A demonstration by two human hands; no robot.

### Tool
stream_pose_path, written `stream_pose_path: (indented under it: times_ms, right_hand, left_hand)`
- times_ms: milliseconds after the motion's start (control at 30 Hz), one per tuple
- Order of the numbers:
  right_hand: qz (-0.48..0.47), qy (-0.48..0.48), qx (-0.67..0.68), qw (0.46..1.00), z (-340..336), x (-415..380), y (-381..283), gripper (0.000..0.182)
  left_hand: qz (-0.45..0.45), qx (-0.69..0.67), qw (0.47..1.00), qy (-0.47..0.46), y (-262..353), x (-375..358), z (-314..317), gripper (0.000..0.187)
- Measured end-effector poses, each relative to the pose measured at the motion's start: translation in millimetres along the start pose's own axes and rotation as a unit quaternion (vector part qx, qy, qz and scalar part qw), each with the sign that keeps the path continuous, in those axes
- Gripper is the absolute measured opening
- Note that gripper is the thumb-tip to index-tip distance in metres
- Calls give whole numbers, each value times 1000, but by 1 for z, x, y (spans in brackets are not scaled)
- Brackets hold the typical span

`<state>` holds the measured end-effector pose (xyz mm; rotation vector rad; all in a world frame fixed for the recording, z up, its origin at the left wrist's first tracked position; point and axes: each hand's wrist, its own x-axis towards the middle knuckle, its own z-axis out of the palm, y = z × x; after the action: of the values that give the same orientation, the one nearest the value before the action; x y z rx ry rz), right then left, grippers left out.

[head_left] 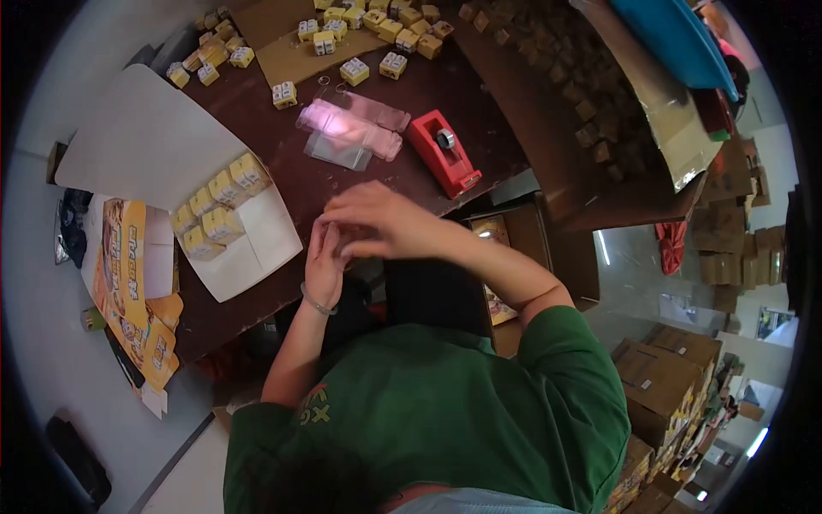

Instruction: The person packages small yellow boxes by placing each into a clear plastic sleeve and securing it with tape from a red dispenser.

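My left hand (324, 261), with a bracelet at the wrist, is raised at the table's front edge with its fingers pressed together. Over its fingertips reaches my right hand (372, 221), its fingers bent and a little blurred. Whatever lies between the two hands is hidden. To the left, an open white carton (265, 253) holds several small yellow-and-white boxes (224, 188) in two rows. Beyond my hands lie clear and pinkish plastic pieces (342, 128), and a red tape dispenser (441, 154) stands to their right.
Several loose small boxes (354, 70) spread over the far side of the dark red table (257, 103). A large cardboard box (531, 128) full of small brown blocks is at the right. Orange printed packaging (133, 283) lies left; stacked cartons (664, 377) stand behind right.
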<state>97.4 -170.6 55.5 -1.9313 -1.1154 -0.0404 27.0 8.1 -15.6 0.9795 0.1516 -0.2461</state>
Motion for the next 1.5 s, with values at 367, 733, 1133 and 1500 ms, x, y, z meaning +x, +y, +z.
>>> stream_pose_path:
  times_ms: [367, 733, 1133, 1500]
  right_hand:
    - [370, 232, -371, 820, -198, 15, 291, 34]
    - [266, 293, -478, 784, -297, -56, 407, 58]
    - [195, 269, -137, 933, -173, 6, 167, 53]
    - [151, 48, 201, 967, -41, -30, -4, 66]
  left_hand:
    - [-145, -180, 973, -8, 6, -12, -22, 24]
    - [-220, -163, 961, -38, 3, -20, -33, 38]
    - [-178, -113, 970, -118, 5, 14, -12, 35]
    - [-202, -125, 936, -260, 9, 26, 25, 55]
